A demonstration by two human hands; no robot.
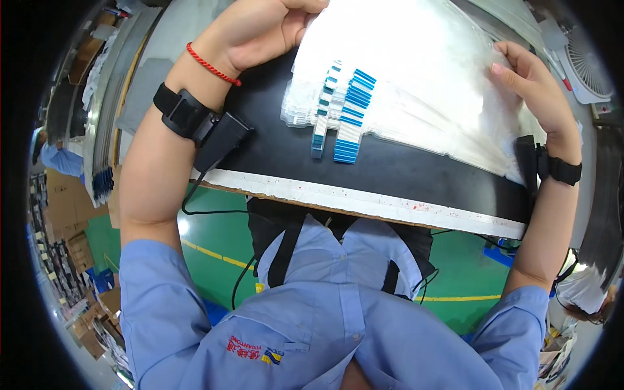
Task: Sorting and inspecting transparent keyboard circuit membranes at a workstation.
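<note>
A fanned stack of thin white plastic sheets (pixel 403 52), partly washed out by glare, lies on a black work surface (pixel 273 97). Two strips of flat ribbon cables with blue ends, a narrow one (pixel 320 127) and a wider one (pixel 350 127), stick out at the stack's near left side. My left hand (pixel 279 32) is closed at the stack's upper left edge; its fingertips are cut off by the picture's top. At the right edge, my right hand (pixel 528 78) pinches the sheets between thumb and fingers.
The table's white, chipped front edge (pixel 364 201) runs before my body. A small white fan (pixel 585 68) stands at the far right. Cabled black devices are strapped to both wrists. Long stacked sheets (pixel 107 123) and cardboard boxes (pixel 65 201) are at the left, near another person's blue sleeve (pixel 62 158).
</note>
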